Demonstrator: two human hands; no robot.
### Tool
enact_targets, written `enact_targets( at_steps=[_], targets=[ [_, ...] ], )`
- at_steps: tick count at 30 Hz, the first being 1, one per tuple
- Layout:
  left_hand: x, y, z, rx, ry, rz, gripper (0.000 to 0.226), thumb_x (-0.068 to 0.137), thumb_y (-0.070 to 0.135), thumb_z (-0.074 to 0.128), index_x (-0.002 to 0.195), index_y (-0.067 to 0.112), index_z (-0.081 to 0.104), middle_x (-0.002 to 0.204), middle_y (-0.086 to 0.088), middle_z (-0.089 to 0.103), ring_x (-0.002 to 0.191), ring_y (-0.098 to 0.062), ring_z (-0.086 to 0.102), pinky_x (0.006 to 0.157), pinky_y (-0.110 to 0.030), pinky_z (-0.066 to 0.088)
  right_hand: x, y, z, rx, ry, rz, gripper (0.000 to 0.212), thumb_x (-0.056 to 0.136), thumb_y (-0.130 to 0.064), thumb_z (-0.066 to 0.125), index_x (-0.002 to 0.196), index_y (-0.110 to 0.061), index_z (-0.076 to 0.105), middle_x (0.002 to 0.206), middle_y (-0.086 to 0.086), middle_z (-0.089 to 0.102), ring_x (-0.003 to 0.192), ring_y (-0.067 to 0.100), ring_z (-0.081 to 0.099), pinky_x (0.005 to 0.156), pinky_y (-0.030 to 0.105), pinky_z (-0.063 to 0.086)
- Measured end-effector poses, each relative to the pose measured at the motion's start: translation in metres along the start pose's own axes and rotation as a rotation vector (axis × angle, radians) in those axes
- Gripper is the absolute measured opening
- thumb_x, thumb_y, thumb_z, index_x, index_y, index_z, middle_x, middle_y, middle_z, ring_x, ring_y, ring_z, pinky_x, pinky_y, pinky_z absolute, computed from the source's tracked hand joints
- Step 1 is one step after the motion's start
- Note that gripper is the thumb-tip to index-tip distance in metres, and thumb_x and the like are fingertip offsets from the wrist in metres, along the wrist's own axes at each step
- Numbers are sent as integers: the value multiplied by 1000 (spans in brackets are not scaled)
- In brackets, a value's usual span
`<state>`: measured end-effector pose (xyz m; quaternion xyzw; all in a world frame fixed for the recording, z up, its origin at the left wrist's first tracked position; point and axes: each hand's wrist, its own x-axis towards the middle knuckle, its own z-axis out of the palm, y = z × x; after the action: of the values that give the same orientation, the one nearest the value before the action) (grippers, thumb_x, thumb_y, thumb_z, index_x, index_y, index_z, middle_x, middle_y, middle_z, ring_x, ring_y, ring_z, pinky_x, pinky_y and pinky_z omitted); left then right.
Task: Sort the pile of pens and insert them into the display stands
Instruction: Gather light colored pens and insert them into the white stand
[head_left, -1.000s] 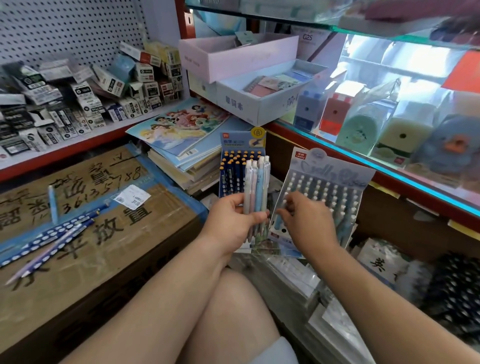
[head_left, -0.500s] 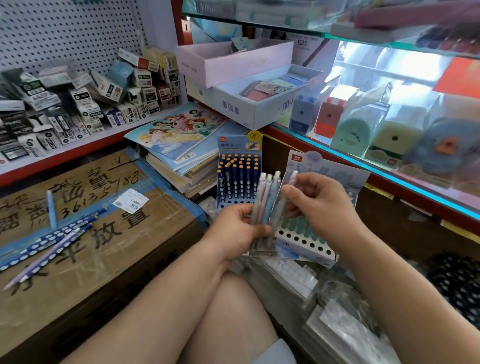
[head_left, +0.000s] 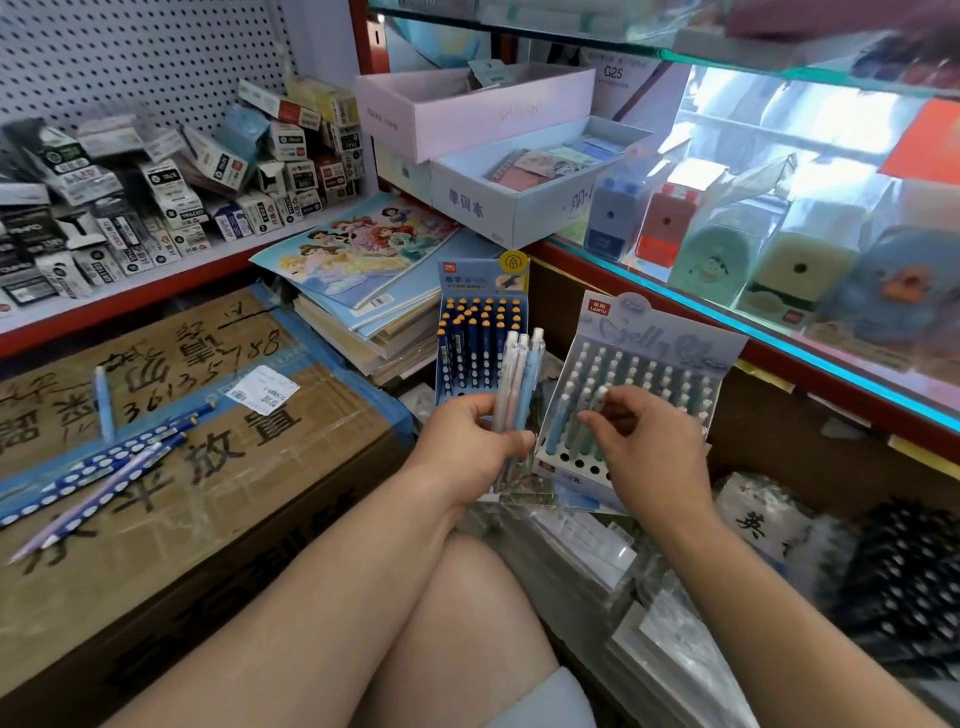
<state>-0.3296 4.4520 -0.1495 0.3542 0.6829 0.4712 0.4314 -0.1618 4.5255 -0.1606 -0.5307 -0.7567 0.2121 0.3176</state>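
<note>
My left hand (head_left: 467, 447) grips a small bunch of pastel pens (head_left: 519, 379), held upright between the two stands. The pale blue display stand (head_left: 670, 338) on the right is nearly full of pastel pens, with some empty holes in its front rows. My right hand (head_left: 649, 452) hovers over its front rows, fingertips pinching a pastel pen (head_left: 597, 400) that stands in a hole. Behind my left hand, a dark blue display stand (head_left: 483, 291) holds dark blue pens with orange tips. Several dotted blue pens (head_left: 104, 462) lie loose on the cardboard box.
The taped cardboard box (head_left: 182, 519) fills the left, with a light blue pen (head_left: 104, 400) on it. A stack of notebooks (head_left: 363, 270) lies behind the stands. A glass counter (head_left: 779, 322) runs along the right. Plastic-wrapped packs (head_left: 597, 551) lie beside my knee.
My right hand drew one pen from the bunch in my left hand and brought it down to the pale stand's front rows. My left hand straightened the bunch upright.
</note>
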Motion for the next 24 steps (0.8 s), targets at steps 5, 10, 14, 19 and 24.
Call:
enact_targets(
  at_steps=[5, 10, 14, 19, 24],
  targets=[
    [0, 0, -1, 13, -7, 12, 31, 86, 10, 77, 112, 25, 70, 98, -5, 72, 96, -26, 70, 89, -45, 60, 2, 0, 2, 18, 43, -5, 16, 91, -31, 74, 99, -18, 73, 84, -8, 68, 80, 8, 63, 68, 15, 44],
    [-1, 2, 0, 16, -14, 18, 32, 86, 10, 77, 114, 24, 70, 100, -4, 72, 97, -25, 70, 90, -45, 60, 1, 9, 16, -131, -34, -22, 15, 92, -34, 73, 98, -20, 72, 86, -6, 72, 81, 14, 67, 75, 38, 59],
    [-3, 3, 0, 11, -29, 23, 29, 87, 10, 76, 109, 28, 69, 101, -4, 72, 97, -24, 71, 91, -47, 59, -1, 10, 22, -182, -52, 11, 22, 91, -39, 71, 108, -25, 70, 94, -7, 74, 86, 14, 69, 76, 39, 60],
    [-4, 4, 1, -2, -111, 26, 26, 89, 11, 73, 112, 24, 71, 98, -2, 73, 91, -20, 72, 83, -39, 61, -1, -3, 0, -57, -101, 83, 29, 87, -50, 72, 104, -27, 67, 89, -12, 70, 81, 3, 66, 72, 30, 59],
    [-7, 9, 6, -22, -269, 21, 29, 88, 6, 74, 115, 19, 72, 100, -2, 76, 93, -18, 73, 81, -35, 61, -3, -35, -32, 494, -203, 142, 12, 97, -33, 64, 105, -25, 69, 83, -3, 72, 66, 3, 66, 58, 19, 53]
  ],
)
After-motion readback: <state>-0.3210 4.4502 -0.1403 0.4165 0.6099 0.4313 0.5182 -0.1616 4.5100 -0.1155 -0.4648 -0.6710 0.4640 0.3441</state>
